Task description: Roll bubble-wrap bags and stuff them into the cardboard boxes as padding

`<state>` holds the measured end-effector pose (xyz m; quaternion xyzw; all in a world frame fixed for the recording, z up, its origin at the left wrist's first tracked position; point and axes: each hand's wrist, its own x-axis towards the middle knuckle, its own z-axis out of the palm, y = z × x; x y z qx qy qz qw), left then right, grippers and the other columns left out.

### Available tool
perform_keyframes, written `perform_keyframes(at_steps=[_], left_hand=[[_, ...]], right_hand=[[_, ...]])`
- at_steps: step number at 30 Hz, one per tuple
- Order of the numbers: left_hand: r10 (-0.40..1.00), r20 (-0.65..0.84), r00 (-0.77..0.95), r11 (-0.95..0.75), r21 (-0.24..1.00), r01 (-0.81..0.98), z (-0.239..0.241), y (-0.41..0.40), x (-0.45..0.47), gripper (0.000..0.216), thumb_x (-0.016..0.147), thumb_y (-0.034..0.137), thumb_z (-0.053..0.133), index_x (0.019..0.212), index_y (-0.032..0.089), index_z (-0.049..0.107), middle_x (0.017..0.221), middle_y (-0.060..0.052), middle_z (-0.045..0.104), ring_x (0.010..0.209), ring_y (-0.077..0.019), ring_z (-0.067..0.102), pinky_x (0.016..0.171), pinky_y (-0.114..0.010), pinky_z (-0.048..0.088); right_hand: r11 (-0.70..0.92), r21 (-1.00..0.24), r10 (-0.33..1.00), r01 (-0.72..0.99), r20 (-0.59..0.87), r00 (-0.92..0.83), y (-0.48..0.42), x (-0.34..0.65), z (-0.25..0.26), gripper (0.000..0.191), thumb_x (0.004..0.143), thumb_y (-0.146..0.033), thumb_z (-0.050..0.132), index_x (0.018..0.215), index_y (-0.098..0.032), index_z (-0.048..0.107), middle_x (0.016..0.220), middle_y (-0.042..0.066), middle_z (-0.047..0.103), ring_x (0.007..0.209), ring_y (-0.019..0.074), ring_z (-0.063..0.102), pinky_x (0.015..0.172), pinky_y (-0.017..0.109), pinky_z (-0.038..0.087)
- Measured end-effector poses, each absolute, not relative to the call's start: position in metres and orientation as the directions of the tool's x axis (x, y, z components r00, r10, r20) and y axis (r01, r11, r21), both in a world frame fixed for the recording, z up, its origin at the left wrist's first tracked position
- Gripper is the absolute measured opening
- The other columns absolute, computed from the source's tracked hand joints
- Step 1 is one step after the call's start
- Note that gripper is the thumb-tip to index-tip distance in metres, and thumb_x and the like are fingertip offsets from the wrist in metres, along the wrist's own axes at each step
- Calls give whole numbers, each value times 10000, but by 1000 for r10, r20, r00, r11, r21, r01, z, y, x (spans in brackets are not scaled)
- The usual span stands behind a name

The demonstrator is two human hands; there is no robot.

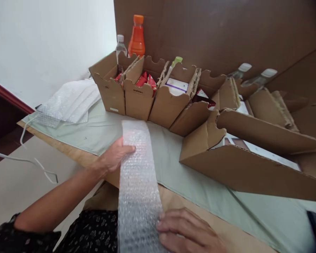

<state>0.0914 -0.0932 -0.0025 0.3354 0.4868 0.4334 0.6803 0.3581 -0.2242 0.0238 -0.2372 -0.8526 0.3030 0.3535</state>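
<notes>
A long strip of bubble wrap (137,175) lies on the table, running from the cardboard bins toward me and over the front edge. My left hand (115,156) rests at the strip's left side near its far end, thumb pressing on the wrap. My right hand (185,230) lies flat at the strip's right edge close to me, fingers stretched out and touching it.
A row of open cardboard bins (137,95) holds red packets, boxes and bottles. An orange bottle (137,35) stands behind them. More bubble wrap sheets (68,102) are stacked at the far left. A pale green cloth (173,165) covers the table. A large cardboard bin (247,168) sits right.
</notes>
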Motion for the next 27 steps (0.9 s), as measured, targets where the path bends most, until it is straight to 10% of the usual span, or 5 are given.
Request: perform_keyframes(at_steps=[8,14,22,27], left_hand=[[996,-47,-73,64,966,249,1,-102,81,936,751,296,787,1589,214,379,1435,-144,598,1279,-329,572,1133,-521,414],[945,-20,326,-110,920,375,-5,-178,60,727,862,372,745,1538,308,484,1243,-69,732,1189,-309,671,1086,-463,496],[906,289,310,-423,583,693,-33,-149,90,557,959,131,524,1507,154,426,835,-9,671,791,-225,632,802,-403,537],[873,318,369,-483,471,738,-35,-147,90,584,953,96,550,1513,153,394,802,-2,663,772,-234,614,777,-395,512]], right_hand=[[449,-809,863,379,283,-419,-217,328,11,267,927,-103,583,1084,-238,752,982,35,822,887,187,786,834,297,634],[100,-860,980,500,-3,-201,-200,322,-2,181,970,-274,600,1036,-198,750,815,23,788,654,168,728,595,235,575],[381,-393,870,837,459,-180,-180,322,-25,323,1026,-309,580,1320,-176,601,1012,99,744,880,241,717,769,380,552],[542,-288,814,790,415,-407,-202,323,-11,245,1001,-224,625,1241,-171,626,1234,155,702,1133,294,655,901,424,493]])
